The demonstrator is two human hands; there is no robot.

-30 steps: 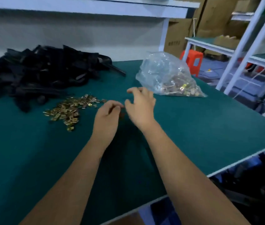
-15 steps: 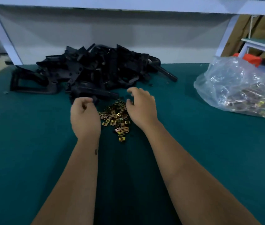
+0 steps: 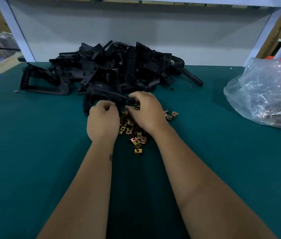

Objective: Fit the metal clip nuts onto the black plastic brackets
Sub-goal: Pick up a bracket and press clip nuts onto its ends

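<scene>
Both hands work at the middle of the green bench, where a loose heap of brass-coloured clip nuts lies just in front of a big pile of black brackets. The left hand sits at the left edge of the nuts, knuckles up, fingers curled tight into the palm; whether they pinch a nut cannot be told, since the fingertips are hidden. The right hand lies over the far part of the heap, its fingers bent down and its thumb toward the left hand. Its fingertips meet the end of one bracket that lies nearest, at the front of the pile, and seem to close on that end, though the grip itself is partly hidden. That bracket runs from the pile toward the hands and passes behind the left hand.

A few nuts lie scattered to the right of the right hand, and a trail of them runs toward the near edge between the two forearms. Single small pieces rest on the bench left and right of the pile. A clear plastic bag, crumpled and holding more metal parts, sits well apart at the right. A white wall panel stands behind the pile.
</scene>
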